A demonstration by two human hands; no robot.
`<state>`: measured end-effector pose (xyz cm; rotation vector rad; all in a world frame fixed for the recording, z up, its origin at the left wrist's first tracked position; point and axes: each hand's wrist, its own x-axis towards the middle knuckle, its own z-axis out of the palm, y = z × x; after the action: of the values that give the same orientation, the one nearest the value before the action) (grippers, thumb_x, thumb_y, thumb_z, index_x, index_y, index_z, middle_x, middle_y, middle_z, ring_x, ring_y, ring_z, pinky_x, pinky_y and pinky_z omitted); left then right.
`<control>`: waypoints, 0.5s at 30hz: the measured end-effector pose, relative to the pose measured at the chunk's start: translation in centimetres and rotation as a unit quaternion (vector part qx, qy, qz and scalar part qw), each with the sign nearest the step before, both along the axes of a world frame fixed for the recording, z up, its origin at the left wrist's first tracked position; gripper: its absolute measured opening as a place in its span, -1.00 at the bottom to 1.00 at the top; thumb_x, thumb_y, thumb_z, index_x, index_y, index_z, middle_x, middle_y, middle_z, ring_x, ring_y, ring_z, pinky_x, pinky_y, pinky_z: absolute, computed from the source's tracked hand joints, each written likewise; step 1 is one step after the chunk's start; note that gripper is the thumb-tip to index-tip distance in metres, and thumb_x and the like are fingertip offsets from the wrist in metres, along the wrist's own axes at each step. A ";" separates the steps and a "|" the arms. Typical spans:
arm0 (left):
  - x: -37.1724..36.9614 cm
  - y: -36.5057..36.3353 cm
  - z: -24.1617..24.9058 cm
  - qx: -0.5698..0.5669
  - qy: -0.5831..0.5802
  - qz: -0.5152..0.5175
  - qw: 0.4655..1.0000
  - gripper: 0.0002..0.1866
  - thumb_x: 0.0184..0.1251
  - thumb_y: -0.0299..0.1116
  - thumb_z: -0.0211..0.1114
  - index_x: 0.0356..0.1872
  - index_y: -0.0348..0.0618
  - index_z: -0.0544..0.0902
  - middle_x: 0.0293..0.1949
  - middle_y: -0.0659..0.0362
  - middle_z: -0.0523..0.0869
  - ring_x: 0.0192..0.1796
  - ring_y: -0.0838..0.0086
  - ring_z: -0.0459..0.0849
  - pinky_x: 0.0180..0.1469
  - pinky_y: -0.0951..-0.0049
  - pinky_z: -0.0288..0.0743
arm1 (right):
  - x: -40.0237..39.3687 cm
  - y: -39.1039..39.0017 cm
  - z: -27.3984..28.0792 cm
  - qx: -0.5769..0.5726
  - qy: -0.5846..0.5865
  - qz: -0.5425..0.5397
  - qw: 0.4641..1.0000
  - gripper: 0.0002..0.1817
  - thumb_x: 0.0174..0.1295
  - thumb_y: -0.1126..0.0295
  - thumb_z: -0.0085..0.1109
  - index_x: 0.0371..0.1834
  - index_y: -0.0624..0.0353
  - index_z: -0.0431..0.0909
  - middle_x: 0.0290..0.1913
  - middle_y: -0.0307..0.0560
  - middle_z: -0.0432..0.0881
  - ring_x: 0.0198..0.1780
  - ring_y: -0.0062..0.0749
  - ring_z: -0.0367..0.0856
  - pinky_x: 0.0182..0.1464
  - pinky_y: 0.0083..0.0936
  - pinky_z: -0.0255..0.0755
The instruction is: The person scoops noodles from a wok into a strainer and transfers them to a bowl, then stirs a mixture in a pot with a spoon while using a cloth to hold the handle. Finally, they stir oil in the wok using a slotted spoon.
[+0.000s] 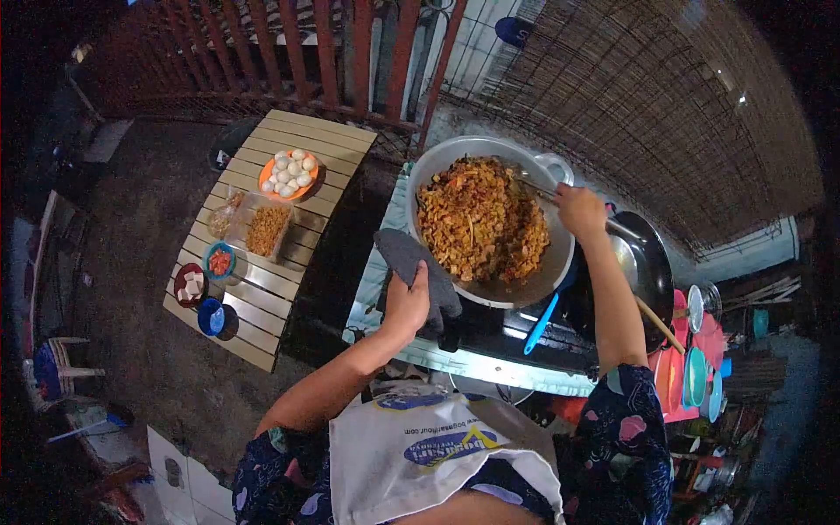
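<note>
A large silver metal pan (455, 146) holds a big heap of brown, chopped, cooked food (477, 219). My right hand (582, 212) is closed around the handle of a metal cooking utensil (536, 187) at the pan's right side. The utensil's far end is buried in the food, so its shape is hidden. At the pan's lower left, my left hand (406, 304) grips a dark grey cloth (409, 258), which lies against the rim. Whether the fingers also grasp a pan handle beneath the cloth is hidden.
A black wok (652, 254) stands right of the pan; a blue-handled utensil (542, 324) lies in front. On a slatted table (254, 302) to the left are an orange plate of eggs (289, 175), a clear container (267, 229) and small bowls. Coloured dishes (696, 376) sit at right.
</note>
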<state>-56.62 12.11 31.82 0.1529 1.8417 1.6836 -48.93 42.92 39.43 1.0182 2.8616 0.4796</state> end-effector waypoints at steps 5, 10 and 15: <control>-0.2 -0.1 0.4 -0.020 -0.009 -0.008 1.000 -0.59 0.34 -0.18 -0.05 0.01 -0.35 0.36 -0.04 -0.08 0.50 0.04 0.10 0.45 0.06 0.31 0.26 | 2.3 -1.6 -0.1 0.019 0.087 0.133 0.987 -0.80 0.08 0.34 -0.02 -0.23 -0.03 0.54 -0.39 -0.07 0.60 -0.38 -0.17 0.60 -0.36 -0.29 0.48; 0.0 -0.1 0.7 0.006 -0.008 -0.001 1.000 -0.60 0.34 -0.19 -0.04 -0.01 -0.35 0.38 -0.07 -0.06 0.52 0.01 0.14 0.47 0.04 0.34 0.27 | 6.3 -5.2 3.9 0.065 0.139 0.181 0.972 -0.76 0.01 0.40 0.02 -0.23 -0.04 0.57 -0.38 -0.11 0.60 -0.39 -0.23 0.59 -0.35 -0.36 0.48; 0.0 -0.1 -0.4 0.039 -0.046 0.003 0.998 -0.62 0.33 -0.21 0.00 -0.02 -0.35 0.37 -0.10 -0.04 0.52 -0.03 0.22 0.48 0.01 0.35 0.29 | 5.1 -1.9 5.9 0.046 0.131 0.100 0.985 -0.79 0.07 0.31 0.05 -0.24 -0.08 0.61 -0.37 -0.08 0.62 -0.33 -0.19 0.60 -0.30 -0.34 0.48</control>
<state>-56.61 12.01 31.39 0.1019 1.7120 1.7387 -43.86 40.98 45.30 0.8681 3.2260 0.5324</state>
